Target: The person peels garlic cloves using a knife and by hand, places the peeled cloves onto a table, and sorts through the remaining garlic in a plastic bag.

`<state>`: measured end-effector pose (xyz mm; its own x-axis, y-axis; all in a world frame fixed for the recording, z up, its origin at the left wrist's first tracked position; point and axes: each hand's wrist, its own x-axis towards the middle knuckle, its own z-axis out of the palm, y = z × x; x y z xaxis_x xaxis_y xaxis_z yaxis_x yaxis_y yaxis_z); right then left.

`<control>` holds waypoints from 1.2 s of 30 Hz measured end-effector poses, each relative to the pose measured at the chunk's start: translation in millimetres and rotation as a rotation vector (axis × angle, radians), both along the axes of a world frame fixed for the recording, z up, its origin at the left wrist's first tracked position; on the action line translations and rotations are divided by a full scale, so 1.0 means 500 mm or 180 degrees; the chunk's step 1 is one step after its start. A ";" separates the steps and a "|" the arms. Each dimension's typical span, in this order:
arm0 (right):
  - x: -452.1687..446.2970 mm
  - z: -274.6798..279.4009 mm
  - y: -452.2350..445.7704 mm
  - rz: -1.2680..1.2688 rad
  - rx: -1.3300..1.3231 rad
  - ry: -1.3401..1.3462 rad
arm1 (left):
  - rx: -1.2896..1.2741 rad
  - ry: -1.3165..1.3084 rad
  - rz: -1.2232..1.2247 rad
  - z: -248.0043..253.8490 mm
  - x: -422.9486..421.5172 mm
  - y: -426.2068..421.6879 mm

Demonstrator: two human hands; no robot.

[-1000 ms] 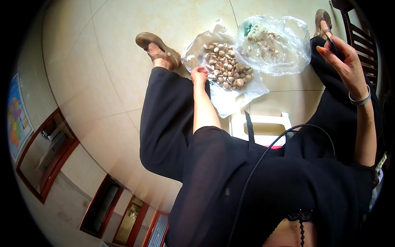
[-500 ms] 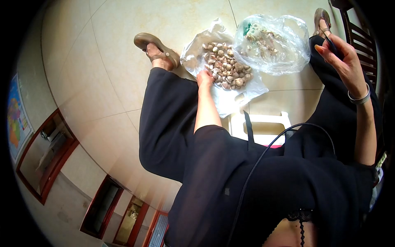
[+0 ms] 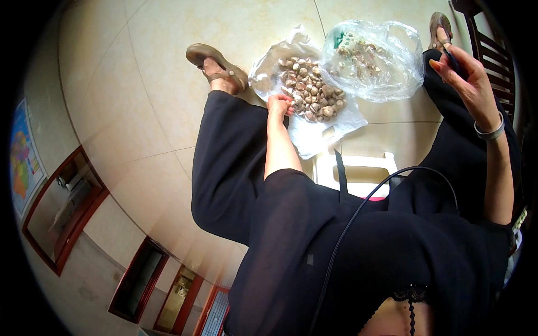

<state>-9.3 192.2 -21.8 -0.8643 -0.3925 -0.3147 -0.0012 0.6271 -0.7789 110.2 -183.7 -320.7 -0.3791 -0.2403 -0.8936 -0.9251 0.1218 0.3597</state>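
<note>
a heap of small, rounded, brown-and-white pieces (image 3: 312, 89) sits just to the right of the left grip (image 3: 278, 105) and reaches a little beyond it; from where i stand, i cannot tell what they are. the left grip is curled at the heap's near left edge, and whether a piece is pinched in its fingers i cannot tell. beneath the heap lies a white plastic bag (image 3: 307, 140), spread out, probably to keep the pieces together and off the tiled floor (image 3: 154, 73). farther right, between the two grips, a clear plastic bag (image 3: 400, 78) sits against the white one, with small bits (image 3: 367, 59) inside; it seems placed within reach of both. the right grip (image 3: 471, 73) is closed around a slim dark tool (image 3: 454, 63), raised to the right of the bags, perhaps so its tip stays clear of them. nearer the body than either grip, a white frame (image 3: 324, 172), perhaps a stool, stands between the dark trousers (image 3: 227, 168). the legs are parted wide, apparently to leave room for both bags.
</note>
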 end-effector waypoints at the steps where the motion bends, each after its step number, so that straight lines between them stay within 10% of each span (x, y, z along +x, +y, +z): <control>1: 0.002 -0.003 -0.002 0.0001 -0.0005 0.0006 | -0.0038 0.0005 0.0073 0.002 -0.002 -0.003; 11: 0.005 0.001 -0.016 0.0225 0.0100 0.0419 | 0.0319 0.0802 0.1047 0.084 -0.078 -0.005; 24: 0.064 0.011 -0.081 0.0276 -0.0368 -0.0395 | 0.2382 0.1134 0.0589 0.526 -0.091 0.263; 36: 0.069 0.027 -0.063 0.0307 -0.0651 -0.0691 | 0.2470 0.1701 0.0272 0.579 -0.094 0.316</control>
